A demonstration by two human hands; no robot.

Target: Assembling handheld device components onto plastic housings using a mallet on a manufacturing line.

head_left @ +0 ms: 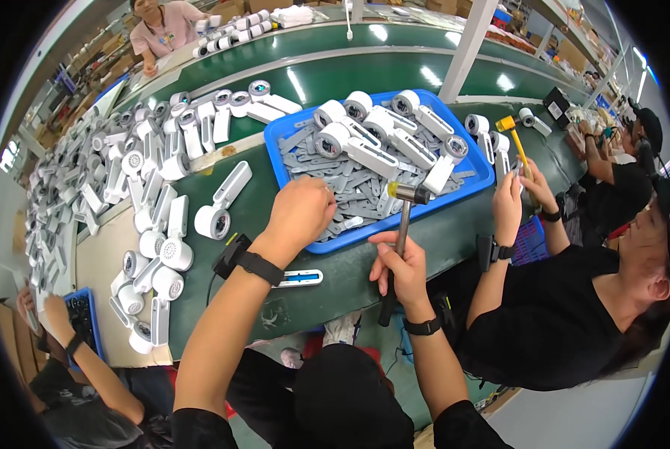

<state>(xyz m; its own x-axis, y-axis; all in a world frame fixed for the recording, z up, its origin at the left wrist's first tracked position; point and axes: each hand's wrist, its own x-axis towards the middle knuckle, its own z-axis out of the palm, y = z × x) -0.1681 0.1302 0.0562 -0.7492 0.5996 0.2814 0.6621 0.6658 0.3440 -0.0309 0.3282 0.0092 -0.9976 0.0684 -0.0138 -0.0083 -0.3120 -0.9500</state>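
Note:
My right hand is wrapped round the dark handle of a hammer, its head raised over the near rim of a blue tray. Curled over the tray's left side, my left hand reaches among flat grey plastic strips; its fingertips are hidden, so what they hold cannot be made out. White handheld fans with round heads lie on top of the strips. Below my left wrist, a white fan handle with a blue inside lies on the green bench.
Heaped white fans cover the bench's left side. One fan lies left of the tray. At right, a co-worker grips a yellow hammer. Another person's hands are at far left beside a blue crate. A white post rises behind the tray.

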